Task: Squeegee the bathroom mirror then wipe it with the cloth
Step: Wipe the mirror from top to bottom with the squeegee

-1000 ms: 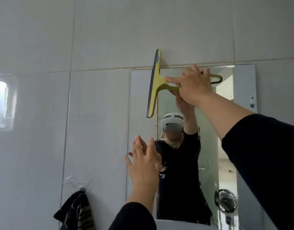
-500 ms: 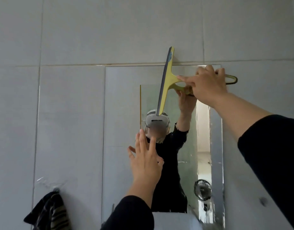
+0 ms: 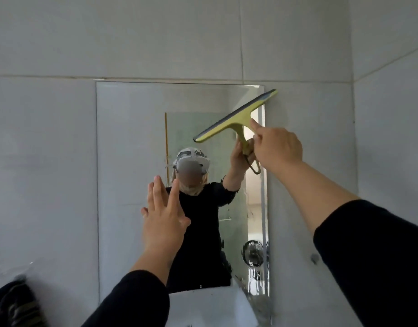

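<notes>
A tall frameless mirror (image 3: 132, 185) is fixed to the grey tiled wall. My right hand (image 3: 277, 147) grips the handle of a yellow-green squeegee (image 3: 236, 116) with a dark rubber blade. The blade lies tilted against the mirror's upper right corner, its high end past the right edge. My left hand (image 3: 164, 220) is raised in front of the mirror's middle, fingers spread, holding nothing. A dark striped cloth (image 3: 12, 303) hangs on a hook at the lower left. Water streaks show along the mirror's lower right.
A white basin rim (image 3: 203, 305) sits below the mirror. A side wall meets the tiled wall at the right (image 3: 351, 161). A small round fitting (image 3: 314, 258) sticks out of the tiles right of the mirror.
The squeegee has swung from near upright at the mirror's top centre to a slant at the upper right corner. My view has shifted right. My left hand stays raised and open.
</notes>
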`<action>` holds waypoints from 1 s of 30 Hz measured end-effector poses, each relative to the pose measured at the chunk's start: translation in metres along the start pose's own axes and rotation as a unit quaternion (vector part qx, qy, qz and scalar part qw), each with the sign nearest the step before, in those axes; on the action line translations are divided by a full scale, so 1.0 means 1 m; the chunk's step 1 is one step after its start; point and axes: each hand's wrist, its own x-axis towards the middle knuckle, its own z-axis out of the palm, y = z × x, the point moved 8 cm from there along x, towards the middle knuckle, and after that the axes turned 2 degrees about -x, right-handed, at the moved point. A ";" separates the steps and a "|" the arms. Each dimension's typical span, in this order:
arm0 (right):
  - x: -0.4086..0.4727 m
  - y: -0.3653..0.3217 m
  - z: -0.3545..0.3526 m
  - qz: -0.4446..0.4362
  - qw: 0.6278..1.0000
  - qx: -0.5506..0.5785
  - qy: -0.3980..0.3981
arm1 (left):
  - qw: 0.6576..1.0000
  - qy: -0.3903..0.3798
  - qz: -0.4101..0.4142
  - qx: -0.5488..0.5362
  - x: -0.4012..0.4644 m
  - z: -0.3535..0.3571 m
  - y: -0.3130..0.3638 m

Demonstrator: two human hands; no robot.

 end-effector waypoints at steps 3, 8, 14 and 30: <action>-0.019 -0.008 0.009 0.049 0.997 0.063 0.009 | 1.000 0.003 -0.001 -0.008 0.000 0.000 -0.001; -0.042 -0.029 0.035 0.139 0.969 0.202 0.003 | 1.000 0.002 0.000 -0.015 0.000 -0.001 -0.001; -0.055 -0.069 0.054 0.188 0.934 0.304 0.024 | 1.000 0.020 0.014 -0.002 -0.003 -0.007 -0.009; -0.087 -0.205 0.079 0.064 0.960 0.262 -0.073 | 0.996 -0.013 -0.087 -0.021 -0.038 -0.015 -0.095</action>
